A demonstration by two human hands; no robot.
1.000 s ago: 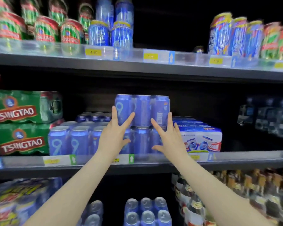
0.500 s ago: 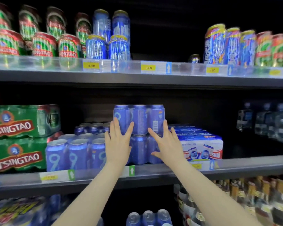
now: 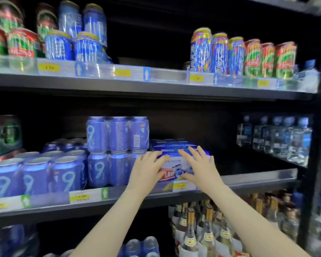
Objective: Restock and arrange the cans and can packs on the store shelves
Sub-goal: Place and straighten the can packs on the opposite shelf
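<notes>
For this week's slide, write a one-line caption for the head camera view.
Both hands, left and right, rest open on a white and blue can pack beside stacked blue cans.

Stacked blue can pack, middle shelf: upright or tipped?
Upright: the upper blue can pack sits squarely on the pack beneath, cans vertical. Neither hand touches it.

Both arms bare, extended fwd and up from bottom of frame, converging slightly toward center. Left hand (image 3: 146, 170): palm fwd/down, fingers (image 3: 160, 158) spread and roughly straight, pointing up-right, not curled into a grip. Right hand (image 3: 200, 166): same pose, fingers spread, pointing up-left, thumb out low on the inner side. Hands near each other but apart, approx level, wrists straight w/ forearms. Slight motion blur on both, esp. fingertips. Contact w/ anything under palms: can't confirm.
</notes>
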